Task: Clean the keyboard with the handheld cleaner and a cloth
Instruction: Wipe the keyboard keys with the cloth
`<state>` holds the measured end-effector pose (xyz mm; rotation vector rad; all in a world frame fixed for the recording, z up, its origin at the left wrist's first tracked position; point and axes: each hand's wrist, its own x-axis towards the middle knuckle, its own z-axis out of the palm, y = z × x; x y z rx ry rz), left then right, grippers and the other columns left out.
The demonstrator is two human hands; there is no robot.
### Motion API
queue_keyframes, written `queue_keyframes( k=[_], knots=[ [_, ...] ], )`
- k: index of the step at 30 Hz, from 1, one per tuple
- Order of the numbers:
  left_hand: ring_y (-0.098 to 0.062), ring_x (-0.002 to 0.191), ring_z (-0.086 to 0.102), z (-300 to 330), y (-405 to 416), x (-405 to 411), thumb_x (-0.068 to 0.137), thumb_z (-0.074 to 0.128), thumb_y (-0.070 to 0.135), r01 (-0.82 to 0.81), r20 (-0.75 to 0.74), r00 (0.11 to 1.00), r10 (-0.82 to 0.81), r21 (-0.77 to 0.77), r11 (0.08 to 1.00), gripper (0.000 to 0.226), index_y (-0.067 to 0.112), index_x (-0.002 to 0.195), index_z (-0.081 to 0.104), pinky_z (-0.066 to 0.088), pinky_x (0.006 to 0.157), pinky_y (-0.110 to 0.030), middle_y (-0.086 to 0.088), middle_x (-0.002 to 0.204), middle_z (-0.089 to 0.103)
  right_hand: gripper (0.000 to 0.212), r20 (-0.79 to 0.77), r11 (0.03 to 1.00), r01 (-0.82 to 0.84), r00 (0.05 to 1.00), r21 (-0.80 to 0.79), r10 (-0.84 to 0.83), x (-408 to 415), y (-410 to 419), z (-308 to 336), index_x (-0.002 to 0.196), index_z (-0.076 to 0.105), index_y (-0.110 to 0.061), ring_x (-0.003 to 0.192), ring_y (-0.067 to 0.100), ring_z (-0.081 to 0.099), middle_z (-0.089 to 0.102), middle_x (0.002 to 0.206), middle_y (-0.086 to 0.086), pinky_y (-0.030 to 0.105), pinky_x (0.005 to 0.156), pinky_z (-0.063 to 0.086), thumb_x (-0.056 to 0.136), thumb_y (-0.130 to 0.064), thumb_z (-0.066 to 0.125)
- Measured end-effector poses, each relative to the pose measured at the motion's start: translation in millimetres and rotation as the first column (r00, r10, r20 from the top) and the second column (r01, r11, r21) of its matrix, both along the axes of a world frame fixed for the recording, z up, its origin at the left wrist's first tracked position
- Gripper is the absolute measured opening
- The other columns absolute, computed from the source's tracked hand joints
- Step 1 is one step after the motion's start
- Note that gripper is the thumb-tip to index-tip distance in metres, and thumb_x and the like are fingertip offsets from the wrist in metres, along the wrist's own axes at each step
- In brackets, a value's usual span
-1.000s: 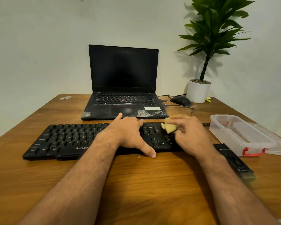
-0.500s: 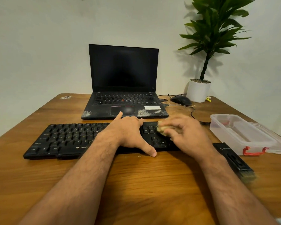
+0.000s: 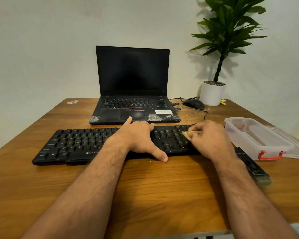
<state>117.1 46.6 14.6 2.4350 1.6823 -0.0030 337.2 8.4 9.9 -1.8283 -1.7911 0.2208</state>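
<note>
A long black keyboard (image 3: 79, 144) lies across the wooden desk (image 3: 154, 190) in front of me. My left hand (image 3: 138, 137) rests flat on its middle, fingers straight, thumb tip on the desk at the front edge. My right hand (image 3: 209, 137) pinches a small yellowish cloth (image 3: 187, 135) and presses it onto the number pad at the keyboard's right end. The black handheld cleaner (image 3: 252, 166), with a brush at its near end, lies on the desk right of the keyboard, partly behind my right forearm.
An open black laptop (image 3: 133, 83) stands behind the keyboard. A black mouse (image 3: 193, 103) with its cable and a potted plant (image 3: 212, 93) sit at the back right. A clear plastic box (image 3: 255, 140) with red latch stands at the right.
My right hand with the cloth slid left over the keys, then back right onto the number pad. My left hand has stayed put on the keyboard.
</note>
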Motion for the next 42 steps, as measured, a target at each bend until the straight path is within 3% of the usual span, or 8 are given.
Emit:
queue_keyframes(
  k=[3, 6, 10, 13, 20, 27, 34, 42],
  knots=[
    [-0.020, 0.149, 0.029, -0.4, -0.5, -0.4, 0.048, 0.063, 0.095, 0.000, -0.018, 1.000, 0.000, 0.005, 1.000, 0.134, 0.026, 0.157, 0.027, -0.011, 0.123, -0.056, 0.002, 0.161, 0.033, 0.016, 0.031, 0.991, -0.113, 0.993, 0.074, 0.111, -0.6, -4.9, -0.9, 0.102, 0.072, -0.037, 0.099, 0.004, 0.052, 0.059, 0.113, -0.011, 0.027, 0.091, 0.045, 0.093, -0.025, 0.066],
    [-0.020, 0.151, 0.025, -0.7, -1.7, 0.4, 0.048, 0.063, 0.095, -0.009, -0.033, 0.999, 0.009, 0.003, 1.000, 0.138, 0.023, 0.159, 0.022, -0.010, 0.123, -0.056, 0.001, 0.164, 0.028, 0.018, -0.029, 0.946, -0.319, 0.947, 0.060, 0.321, -15.0, -19.6, -1.7, 0.087, 0.078, -0.034, 0.096, -0.003, 0.056, 0.063, 0.101, -0.019, 0.015, 0.080, 0.043, 0.085, -0.017, 0.073],
    [-0.021, 0.151, 0.024, -1.4, -1.6, -1.4, 0.052, 0.066, 0.092, 0.000, 0.013, 1.000, 0.001, -0.016, 1.000, 0.133, 0.026, 0.158, 0.022, -0.014, 0.121, -0.056, 0.001, 0.164, 0.028, 0.021, 0.019, 0.999, -0.038, 0.999, 0.037, 0.038, -1.6, -11.0, 0.1, 0.064, 0.068, -0.021, 0.086, 0.008, 0.059, 0.067, 0.087, -0.007, 0.030, 0.074, 0.054, 0.082, -0.012, 0.064],
    [-0.022, 0.151, 0.025, -2.8, 0.4, -2.9, 0.050, 0.065, 0.093, 0.008, 0.013, 1.000, -0.008, -0.009, 1.000, 0.134, 0.026, 0.159, 0.023, -0.015, 0.121, -0.056, 0.001, 0.163, 0.030, 0.024, 0.035, 0.995, 0.011, 0.999, 0.104, -0.015, 3.0, -7.7, -1.8, 0.062, 0.066, -0.022, 0.101, 0.015, 0.057, 0.066, 0.091, -0.007, 0.042, 0.094, 0.052, 0.083, -0.011, 0.064],
    [-0.022, 0.151, 0.023, -2.4, 2.5, -1.4, 0.050, 0.066, 0.093, 0.006, -0.006, 1.000, -0.006, -0.012, 1.000, 0.136, 0.024, 0.159, 0.022, -0.013, 0.122, -0.055, 0.000, 0.164, 0.027, 0.027, -0.030, 0.957, -0.289, 0.957, 0.021, 0.289, 1.0, -4.1, -3.2, 0.108, 0.075, -0.040, 0.113, 0.003, 0.046, 0.063, 0.116, -0.024, 0.026, 0.097, 0.032, 0.092, -0.019, 0.069],
    [-0.022, 0.147, 0.030, -1.4, 3.5, -2.5, 0.049, 0.069, 0.090, 0.027, 0.043, 0.999, -0.026, -0.025, 0.999, 0.128, 0.025, 0.154, 0.033, -0.010, 0.123, -0.056, 0.002, 0.156, 0.038, 0.029, 0.072, 0.995, 0.084, 0.994, 0.054, -0.088, -8.9, 25.8, -3.1, 0.127, 0.066, -0.026, 0.098, 0.010, 0.054, 0.063, 0.125, 0.002, 0.026, 0.088, 0.044, 0.100, -0.026, 0.058],
    [-0.022, 0.145, 0.032, 0.6, 1.6, 0.4, 0.051, 0.070, 0.089, 0.022, 0.008, 1.000, -0.022, -0.004, 1.000, 0.128, 0.024, 0.155, 0.033, -0.005, 0.124, -0.055, 0.000, 0.156, 0.039, 0.038, 0.215, 0.994, -0.105, 0.971, -0.030, 0.109, -21.9, 35.2, -7.3, 0.127, 0.064, -0.044, 0.126, 0.020, 0.041, 0.060, 0.125, -0.013, 0.048, 0.105, 0.032, 0.094, -0.059, 0.054],
    [-0.021, 0.146, 0.031, 4.2, -5.1, 1.5, 0.054, 0.075, 0.082, 0.023, 0.053, 0.998, -0.022, -0.027, 0.999, 0.123, 0.025, 0.155, 0.033, -0.008, 0.123, -0.054, 0.002, 0.156, 0.038, 0.031, 0.005, 0.991, 0.071, 0.997, 0.117, -0.072, -3.1, 31.9, -5.5, 0.128, 0.065, -0.027, 0.112, 0.009, 0.048, 0.050, 0.137, 0.004, 0.028, 0.103, 0.037, 0.097, -0.027, 0.063]
  ],
)
